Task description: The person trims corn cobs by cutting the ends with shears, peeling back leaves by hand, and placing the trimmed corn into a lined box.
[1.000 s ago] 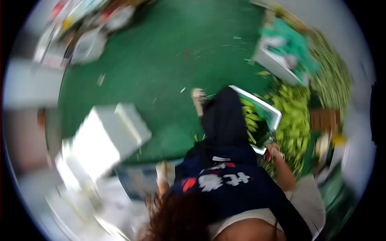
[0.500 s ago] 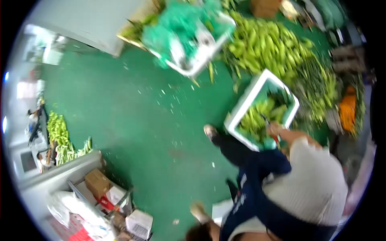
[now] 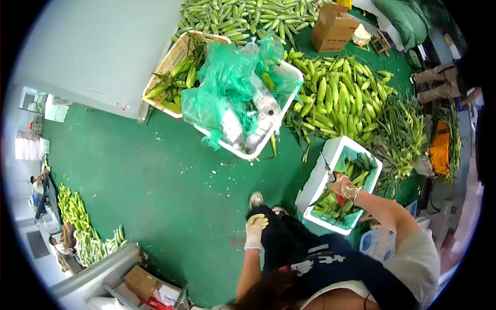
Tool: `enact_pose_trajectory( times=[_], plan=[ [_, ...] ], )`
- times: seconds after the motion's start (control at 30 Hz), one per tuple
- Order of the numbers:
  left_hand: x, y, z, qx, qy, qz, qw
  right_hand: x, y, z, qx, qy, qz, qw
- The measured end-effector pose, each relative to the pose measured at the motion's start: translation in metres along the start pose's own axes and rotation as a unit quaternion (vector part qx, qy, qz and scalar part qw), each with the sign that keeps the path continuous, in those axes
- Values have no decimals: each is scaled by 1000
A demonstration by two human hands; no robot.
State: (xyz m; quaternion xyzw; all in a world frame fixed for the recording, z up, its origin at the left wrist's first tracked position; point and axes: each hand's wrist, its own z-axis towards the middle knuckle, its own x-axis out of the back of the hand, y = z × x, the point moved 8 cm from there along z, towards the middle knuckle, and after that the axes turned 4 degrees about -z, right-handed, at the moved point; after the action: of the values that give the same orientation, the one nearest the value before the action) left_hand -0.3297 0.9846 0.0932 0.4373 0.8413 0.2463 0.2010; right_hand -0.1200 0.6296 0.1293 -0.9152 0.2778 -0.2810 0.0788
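Note:
My right hand [image 3: 345, 187], in a glove, is closed around a cutting tool [image 3: 327, 166] with a red handle and a dark pointed blade. It is above a white foam box [image 3: 312, 182] lined with green plastic, which holds green corn husks or ears [image 3: 330, 205]. My left hand [image 3: 256, 225] wears a white glove and is held over the green floor beside my dark trousers. Its fingers are partly curled, and nothing shows in them.
Beyond the box lies a heap of green corn [image 3: 341, 93]. A white crate [image 3: 243, 152] holds green bags and plastic rolls. Behind it stand a tan crate [image 3: 155, 82] and a cardboard box [image 3: 333, 31]. A person [image 3: 439, 82] stands at the right; others are at far left.
The view has swung round and steadied, bringing the crates, corn heaps and another person into sight. My left hand has risen in front of my body. The tool remains in my right hand.

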Motion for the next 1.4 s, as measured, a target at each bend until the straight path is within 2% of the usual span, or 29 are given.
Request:
enact_pose_trajectory(
  times=[0.03,0.07,0.13,0.17,0.2,0.23,0.27,0.33,0.37,0.4,0.47,0.5,0.57,0.63,0.7,0.77,0.83,0.9,0.93,1.03,1.1,1.13,1.17,1.2,1.23,1.3,1.33,1.37,1.4],
  plan=[
    [-10,12,22,-10,-7,-17,1000,20,-48,-1,35,50,-51,997],
    [-24,21,40,-3,-35,-89,995,34,-83,9,94,44,75,992],
    [-65,43,75,17,-141,-255,956,56,-137,76,84,64,4,994],
    [-83,37,98,36,-132,-211,968,73,-166,111,134,150,-45,978],
    [-102,18,120,94,-149,-270,947,84,-195,157,171,180,-62,967],
    [-125,8,138,142,-208,-310,917,76,-166,287,216,260,-126,932],
    [-131,-12,154,209,-179,-273,922,106,-258,257,169,264,-105,944],
    [-135,-41,177,315,-144,-194,918,115,-257,424,238,343,-89,904],
    [-129,-45,188,317,-147,-93,932,126,-290,450,202,355,-72,910],
    [-133,-31,195,297,-139,-103,939,129,-329,464,163,361,-56,917],
    [-129,-12,193,303,-125,-180,927,111,-348,535,101,208,-68,970],
    [-127,-10,191,323,-107,-183,922,89,-335,566,88,185,-71,976],
    [-132,3,202,290,-113,-115,943,72,-326,600,36,194,-99,975],
    [-131,9,206,320,-98,-108,936,79,-330,611,-7,221,-127,967],
    [-131,8,205,335,-94,-138,927,99,-339,587,-28,237,-146,960],
    [-131,11,206,338,-101,-132,926,124,-357,499,57,227,-68,970],
    [-130,19,206,327,-104,-99,934,147,-327,451,4,187,-73,980],
    [-132,11,206,353,-112,-108,922,165,-298,385,59,165,61,983],
    [-133,13,205,352,-105,-91,926,169,-295,341,29,130,96,986],
    [-125,7,200,319,-91,-66,941,176,-361,207,5,42,147,988],
    [-122,5,197,353,-94,-51,929,154,-395,175,90,-20,285,954],
    [-118,3,196,356,-103,-95,924,147,-437,158,158,2,364,918],
    [-114,15,194,354,-90,-99,926,130,-466,149,87,-117,278,949],
    [-112,31,194,328,-82,-121,933,124,-500,138,135,-129,249,950],
    [-111,56,192,289,-93,-64,951,115,-536,122,203,-118,219,947],
    [-103,77,205,271,-87,-86,955,117,-585,87,309,-57,164,935],
    [-100,90,207,258,-157,-169,938,126,-574,67,313,-28,152,937],
    [-96,97,215,229,-113,-121,959,113,-561,65,391,120,259,875],
    [-99,110,209,232,-108,-149,955,129,-533,27,359,108,218,901]
  ],
)
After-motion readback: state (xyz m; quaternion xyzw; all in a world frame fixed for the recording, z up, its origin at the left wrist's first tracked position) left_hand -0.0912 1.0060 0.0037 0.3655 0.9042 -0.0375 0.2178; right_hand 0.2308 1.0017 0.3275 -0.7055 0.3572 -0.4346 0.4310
